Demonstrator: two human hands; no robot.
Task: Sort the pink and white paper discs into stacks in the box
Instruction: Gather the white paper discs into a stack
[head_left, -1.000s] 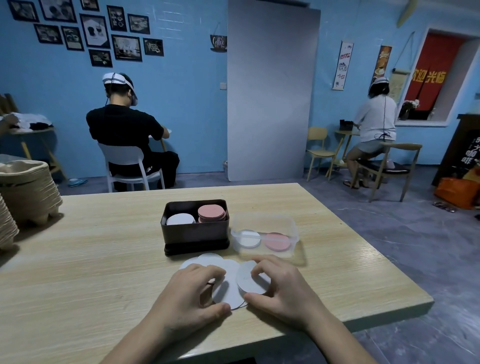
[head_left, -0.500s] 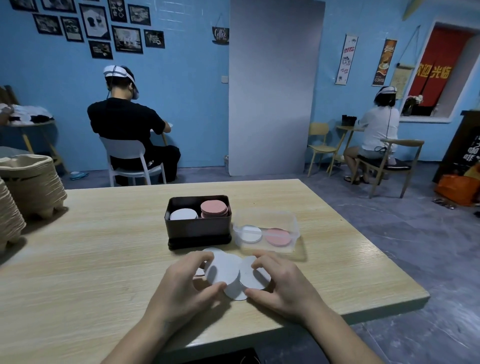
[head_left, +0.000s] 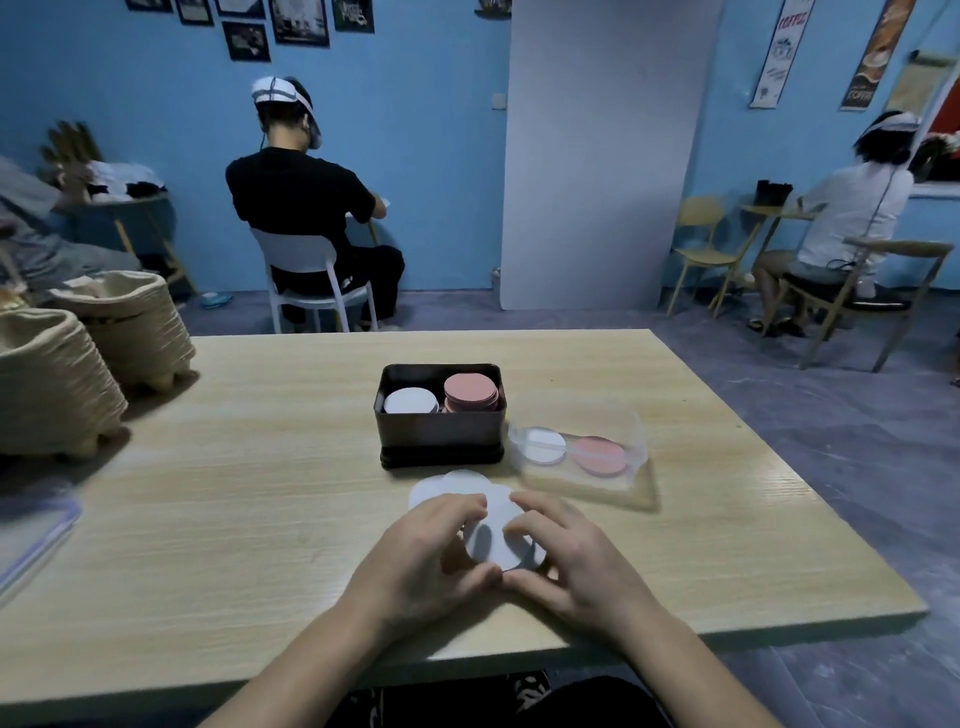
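Note:
A dark box (head_left: 441, 434) stands mid-table with a white disc stack (head_left: 410, 401) on its left and a taller pink disc stack (head_left: 470, 392) on its right. Just in front of it lie several loose white discs (head_left: 491, 540) in an overlapping pile. My left hand (head_left: 415, 561) and my right hand (head_left: 571, 561) curl around this pile from either side, fingertips and thumbs pinching the discs together. The hands hide part of the pile.
A clear plastic lid (head_left: 579, 454) with one white and one pink disc lies right of the box. Stacks of moulded pulp trays (head_left: 57, 374) stand at the table's left. A clear container (head_left: 31, 540) lies at the left edge. Two people sit at tables behind.
Both hands have drawn closer together around the white discs, gathering the spread pile into a tighter bunch. The camera has tilted down and nearer.

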